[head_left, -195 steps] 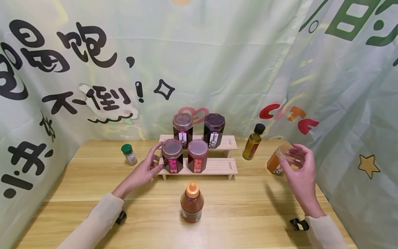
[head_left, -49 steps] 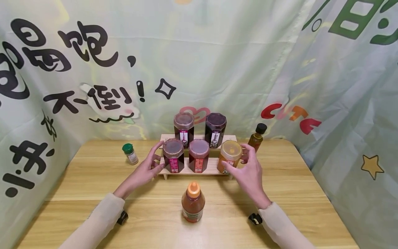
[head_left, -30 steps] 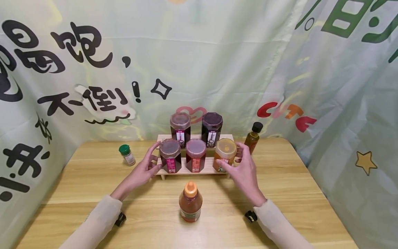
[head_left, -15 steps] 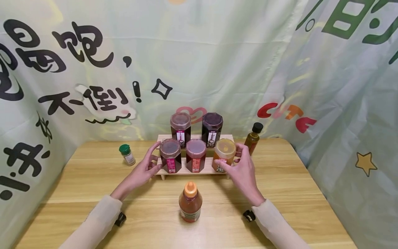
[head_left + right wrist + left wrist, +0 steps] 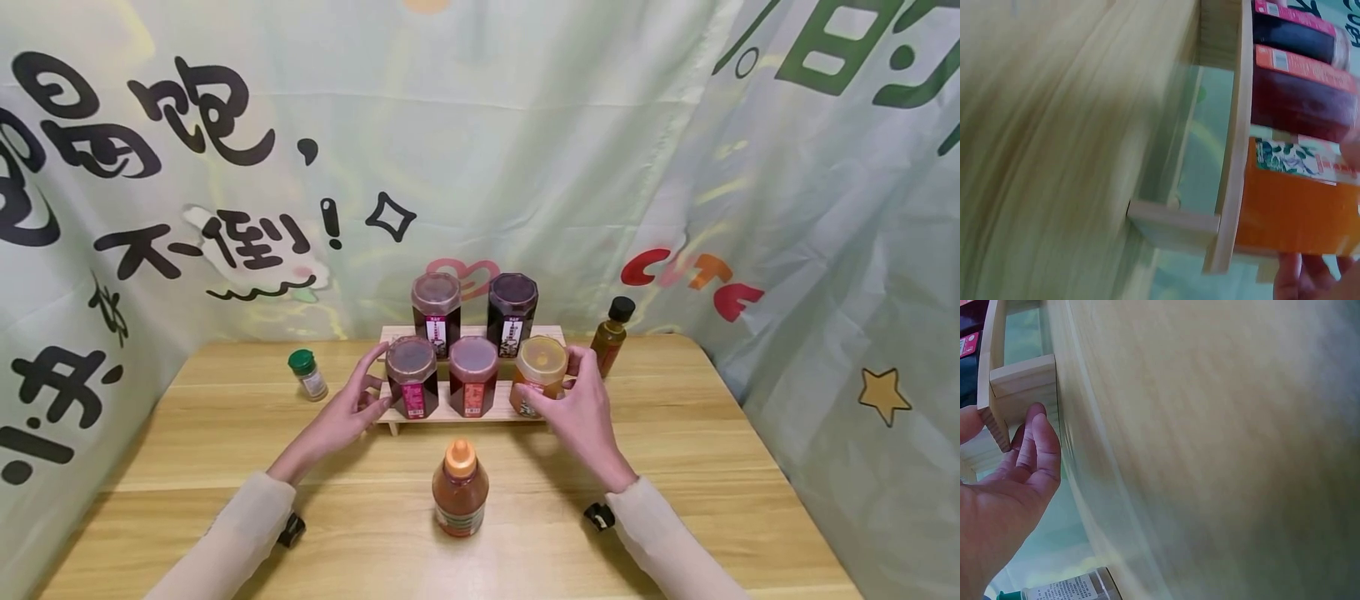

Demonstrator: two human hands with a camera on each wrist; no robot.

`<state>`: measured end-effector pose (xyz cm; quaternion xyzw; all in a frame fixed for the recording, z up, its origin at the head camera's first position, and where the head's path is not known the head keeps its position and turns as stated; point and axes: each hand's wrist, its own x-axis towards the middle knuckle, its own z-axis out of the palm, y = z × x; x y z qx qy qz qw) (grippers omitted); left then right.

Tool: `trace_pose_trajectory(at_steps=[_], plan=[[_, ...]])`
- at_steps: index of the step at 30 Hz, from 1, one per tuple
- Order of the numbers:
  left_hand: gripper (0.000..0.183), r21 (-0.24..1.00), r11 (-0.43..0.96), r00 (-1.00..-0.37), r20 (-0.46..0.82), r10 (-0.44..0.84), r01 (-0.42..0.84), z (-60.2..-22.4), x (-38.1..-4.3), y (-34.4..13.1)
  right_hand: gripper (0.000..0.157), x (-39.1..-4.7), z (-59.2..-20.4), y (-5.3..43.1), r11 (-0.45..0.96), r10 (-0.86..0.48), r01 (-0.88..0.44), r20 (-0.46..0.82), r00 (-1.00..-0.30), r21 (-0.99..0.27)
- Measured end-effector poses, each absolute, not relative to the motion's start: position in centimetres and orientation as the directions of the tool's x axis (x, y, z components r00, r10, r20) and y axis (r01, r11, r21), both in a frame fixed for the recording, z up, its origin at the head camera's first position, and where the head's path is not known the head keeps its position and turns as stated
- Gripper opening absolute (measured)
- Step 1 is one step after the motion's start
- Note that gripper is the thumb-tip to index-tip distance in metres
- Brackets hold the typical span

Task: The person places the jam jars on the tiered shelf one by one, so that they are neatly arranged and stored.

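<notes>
A two-tier wooden rack (image 5: 480, 407) stands at the back of the table. My right hand (image 5: 588, 417) grips an octagonal jar of orange contents (image 5: 543, 371) at the right end of the lower tier, its base against the board in the right wrist view. To its left stand a red jar (image 5: 473, 379) and a dark jar with a magenta label (image 5: 412, 379). My left hand (image 5: 348, 412) holds the rack's left end; in the left wrist view the thumb (image 5: 969, 424) is at the board and the fingers are below it. Two dark jars occupy the upper tier.
A sauce bottle with an orange cap (image 5: 461, 492) stands in front of the rack. A green-capped shaker (image 5: 308, 375) is on the left, a black-capped oil bottle (image 5: 611, 337) behind my right hand. Printed cloth (image 5: 525, 167) hangs behind the table (image 5: 360, 533).
My right hand has carried the orange jar from the table at right onto the lower tier, then shifted it slightly left towards the red jar. My left hand has stayed at the rack.
</notes>
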<state>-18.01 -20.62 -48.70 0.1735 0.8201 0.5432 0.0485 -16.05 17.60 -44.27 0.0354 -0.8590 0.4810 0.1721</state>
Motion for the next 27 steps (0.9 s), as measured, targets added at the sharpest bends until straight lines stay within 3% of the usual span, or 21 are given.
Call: trace_pose_trajectory(at_steps=[11,27], plan=[[0.095,0.909,0.351,-0.938,0.102,0.330,0.223,-48.6,-17.8,-20.8,0.082,-16.8,-44.3,19.3,0.412,-0.034,-0.302,0.317,-0.948,-0.859],[0.096,0.902,0.379,-0.942,0.080,0.327,0.209,-48.4,-17.3,-20.7,0.093,-16.5,-44.1,20.0,0.476,-0.076,-0.244,0.237,-0.969,-0.845]])
